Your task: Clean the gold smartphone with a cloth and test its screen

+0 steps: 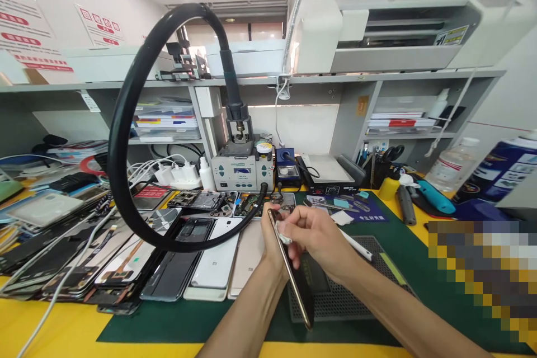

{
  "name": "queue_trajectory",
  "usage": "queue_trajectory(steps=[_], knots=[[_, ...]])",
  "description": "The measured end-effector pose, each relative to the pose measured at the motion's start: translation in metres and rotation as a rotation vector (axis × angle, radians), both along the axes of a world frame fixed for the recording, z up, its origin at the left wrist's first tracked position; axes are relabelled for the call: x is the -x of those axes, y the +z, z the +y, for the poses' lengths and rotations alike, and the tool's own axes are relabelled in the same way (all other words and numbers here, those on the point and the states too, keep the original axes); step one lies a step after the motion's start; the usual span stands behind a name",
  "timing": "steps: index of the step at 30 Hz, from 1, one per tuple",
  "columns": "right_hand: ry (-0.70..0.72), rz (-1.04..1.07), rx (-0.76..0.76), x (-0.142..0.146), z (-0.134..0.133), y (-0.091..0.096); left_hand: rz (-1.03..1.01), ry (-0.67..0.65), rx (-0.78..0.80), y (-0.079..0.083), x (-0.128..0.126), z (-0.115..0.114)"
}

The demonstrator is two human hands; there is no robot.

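My left hand (pixel 272 240) grips a dark smartphone (pixel 298 285) with a gold-coloured edge. The phone is tilted almost on edge, its long rim facing me. Between the fingers of my right hand (pixel 308 230) is a small crumpled white wipe (pixel 283 233), pressed against the phone near its upper end. The fingertips of my left hand are partly hidden behind the phone. Below both hands lies a grey perforated mat (pixel 346 309) on a dark green work mat (pixel 197 321).
A hot-air station (pixel 241 172) with a thick looping black hose (pixel 121 123) stands at the back. Phones, such as a white one (pixel 216 260), and loose screens fill the left side. A white pen-like tool (pixel 356 246), bottle (pixel 453 165) and spray can (pixel 499 170) are to the right.
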State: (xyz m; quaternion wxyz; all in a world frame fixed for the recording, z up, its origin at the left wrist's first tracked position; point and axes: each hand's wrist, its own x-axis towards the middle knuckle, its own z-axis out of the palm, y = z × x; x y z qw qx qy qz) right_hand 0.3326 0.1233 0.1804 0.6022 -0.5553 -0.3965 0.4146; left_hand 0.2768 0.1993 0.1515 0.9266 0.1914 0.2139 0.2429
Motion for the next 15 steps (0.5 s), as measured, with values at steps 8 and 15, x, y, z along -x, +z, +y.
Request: queue_trajectory(steps=[8,15], knots=[[-0.075,0.122,-0.013,0.011,-0.025,-0.010,0.041,0.083,0.058,0.011,0.000,-0.003],[-0.081,0.050,0.029,0.015,-0.016,0.002,0.059,0.088,0.097,0.011,0.000,-0.004]])
